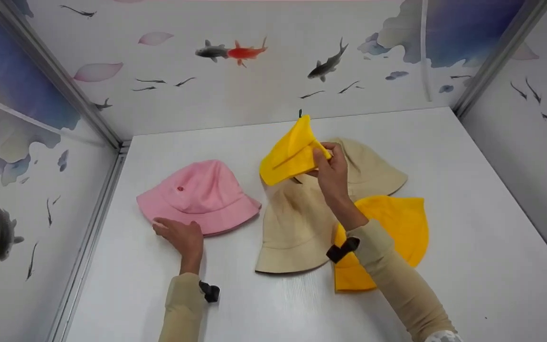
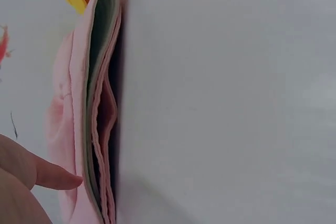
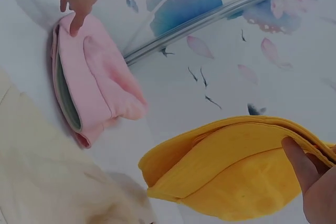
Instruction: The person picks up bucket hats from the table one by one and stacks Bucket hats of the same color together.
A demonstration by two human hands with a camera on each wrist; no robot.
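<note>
A pink bucket hat lies on the left of the white table, a small red mark on its crown. My left hand rests at its near brim. In the left wrist view the thumb lies straight against the brim, whose layered edges show a green lining. My right hand pinches a folded yellow hat by its brim, thumb on the outer face. That hat is held up over two beige bucket hats, overlapping them in the head view. Beneath my right forearm lies another yellow hat, partly hidden.
The white table is enclosed by white panels printed with fish and petals. A metal rail runs along the table's left side. The second beige hat lies behind, toward the back right.
</note>
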